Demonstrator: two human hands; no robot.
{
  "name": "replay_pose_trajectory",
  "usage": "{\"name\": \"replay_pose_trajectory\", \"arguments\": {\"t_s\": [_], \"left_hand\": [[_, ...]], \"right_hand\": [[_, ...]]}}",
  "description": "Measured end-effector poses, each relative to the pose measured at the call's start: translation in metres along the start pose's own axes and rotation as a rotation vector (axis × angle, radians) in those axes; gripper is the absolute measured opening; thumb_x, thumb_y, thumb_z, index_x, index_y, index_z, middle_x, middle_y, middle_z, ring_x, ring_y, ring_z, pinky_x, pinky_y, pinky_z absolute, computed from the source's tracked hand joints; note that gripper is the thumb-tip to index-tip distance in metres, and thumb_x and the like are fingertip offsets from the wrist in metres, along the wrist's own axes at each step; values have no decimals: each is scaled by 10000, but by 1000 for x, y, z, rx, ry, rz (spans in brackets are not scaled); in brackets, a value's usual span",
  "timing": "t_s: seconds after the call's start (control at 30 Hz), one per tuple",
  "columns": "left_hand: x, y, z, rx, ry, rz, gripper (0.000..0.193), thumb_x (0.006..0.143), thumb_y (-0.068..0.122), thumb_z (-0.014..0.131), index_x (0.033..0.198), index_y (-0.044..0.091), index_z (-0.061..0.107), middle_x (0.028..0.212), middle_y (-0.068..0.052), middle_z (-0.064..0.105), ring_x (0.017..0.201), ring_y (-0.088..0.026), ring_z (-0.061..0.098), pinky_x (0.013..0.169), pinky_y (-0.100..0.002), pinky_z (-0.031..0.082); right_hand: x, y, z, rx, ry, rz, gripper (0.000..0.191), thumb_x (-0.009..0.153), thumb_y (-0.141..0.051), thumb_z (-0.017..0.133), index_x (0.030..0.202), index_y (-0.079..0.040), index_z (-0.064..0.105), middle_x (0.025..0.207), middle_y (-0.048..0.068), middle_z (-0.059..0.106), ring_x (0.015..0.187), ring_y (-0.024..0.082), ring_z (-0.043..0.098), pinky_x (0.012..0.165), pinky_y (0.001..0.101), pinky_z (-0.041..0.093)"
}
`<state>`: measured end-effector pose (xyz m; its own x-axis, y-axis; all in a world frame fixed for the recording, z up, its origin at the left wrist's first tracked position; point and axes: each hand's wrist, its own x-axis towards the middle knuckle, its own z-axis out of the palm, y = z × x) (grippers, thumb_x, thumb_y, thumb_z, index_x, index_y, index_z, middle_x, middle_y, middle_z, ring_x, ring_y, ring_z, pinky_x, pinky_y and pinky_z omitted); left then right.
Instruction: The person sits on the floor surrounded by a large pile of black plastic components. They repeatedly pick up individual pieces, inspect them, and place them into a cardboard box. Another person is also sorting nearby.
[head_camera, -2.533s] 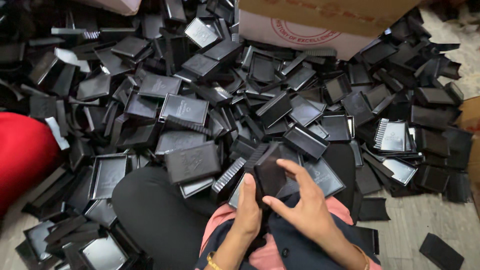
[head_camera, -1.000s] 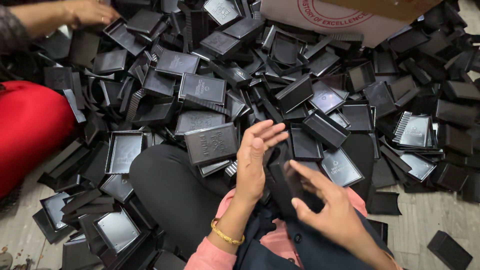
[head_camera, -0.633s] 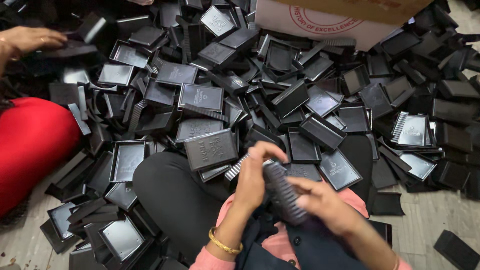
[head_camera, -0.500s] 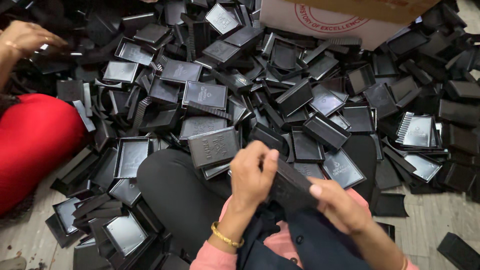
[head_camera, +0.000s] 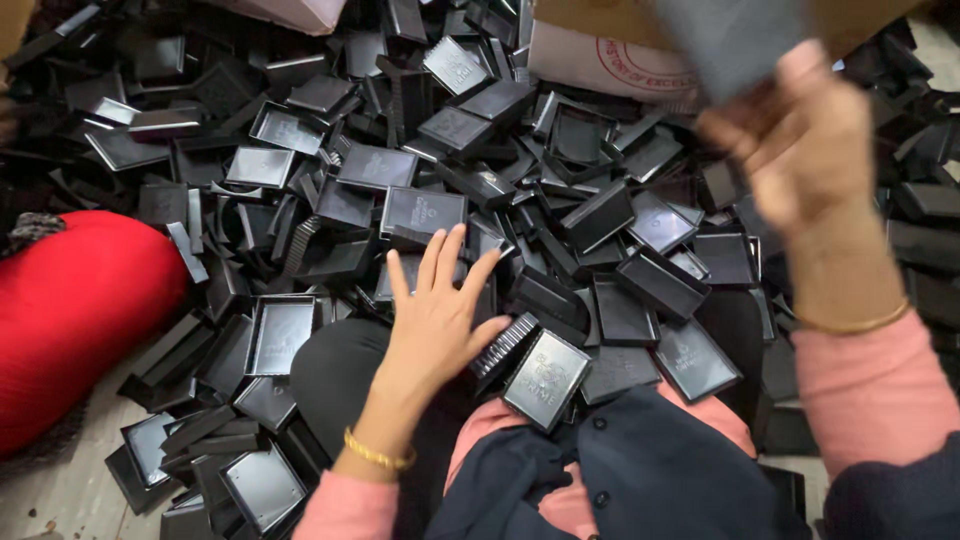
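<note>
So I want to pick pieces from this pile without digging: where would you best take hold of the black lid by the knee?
Probably by its two long edges, coming from above. The black lid lies flat, face up and tilted, on the person's lap beside a ribbed piece, with nothing on top. The left hand, fingers spread, is nearest; the right hand is raised, holding a dark piece.

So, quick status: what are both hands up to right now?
Left hand open, fingers spread, flat on the pile of black trays. Right hand raised, shut on a dark piece near the cardboard box. Ribbed part beside left thumb.
</note>
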<state>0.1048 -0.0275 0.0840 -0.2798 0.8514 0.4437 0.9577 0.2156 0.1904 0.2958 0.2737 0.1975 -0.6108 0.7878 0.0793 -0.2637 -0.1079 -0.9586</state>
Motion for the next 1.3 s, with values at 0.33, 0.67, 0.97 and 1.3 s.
{"name": "replay_pose_trajectory", "arguments": {"t_s": [0.33, 0.67, 0.97, 1.3], "left_hand": [[18, -83, 18, -373, -139, -222, 579, 770, 418, 856, 1198, 107, 620, 1272, -113, 658, 1218, -334, 601, 1021, -431, 503], [-3, -102, 10, -1796, 551, -622, 355, 1073, 303, 509, 1302, 43, 587, 1285, -148, 673, 1176, -257, 687, 1038, -410, 568], [-61, -41, 12, -2188, 507, -829, 713, 1062, 577, 415, 1482, 8, 500, 1337, -192, 638, 1018, -260, 666, 858, -429, 559], [-79, -20, 22, -1796, 472, -983, 604, 1012, 394, 438, 1501, 40, 438, 1454, -107, 564, 1334, -242, 523, 1125, -402, 377]], "right_hand": [[-70, 155, 82, -1049, -709, -544, 739, 871, -438, 758, 1457, -40, 549, 1528, 290, 443, 1413, 475, 414, 1126, 526, 345], [-156, 169, 51, -1165, -780, -191, 622, 795, -382, 747, 1362, -190, 580, 1652, 148, 263, 1488, 385, 327, 1167, 573, 262], [-139, 112, 88, -1083, -645, -151, 652, 822, -519, 756, 1294, -89, 624, 1443, 130, 549, 1338, 349, 525, 1116, 543, 392], [-137, 201, 150, -1590, -473, -266, 1076, 660, -461, 829, 1429, 150, 390, 1192, 189, 571, 1037, 338, 522, 813, 461, 392]]}}
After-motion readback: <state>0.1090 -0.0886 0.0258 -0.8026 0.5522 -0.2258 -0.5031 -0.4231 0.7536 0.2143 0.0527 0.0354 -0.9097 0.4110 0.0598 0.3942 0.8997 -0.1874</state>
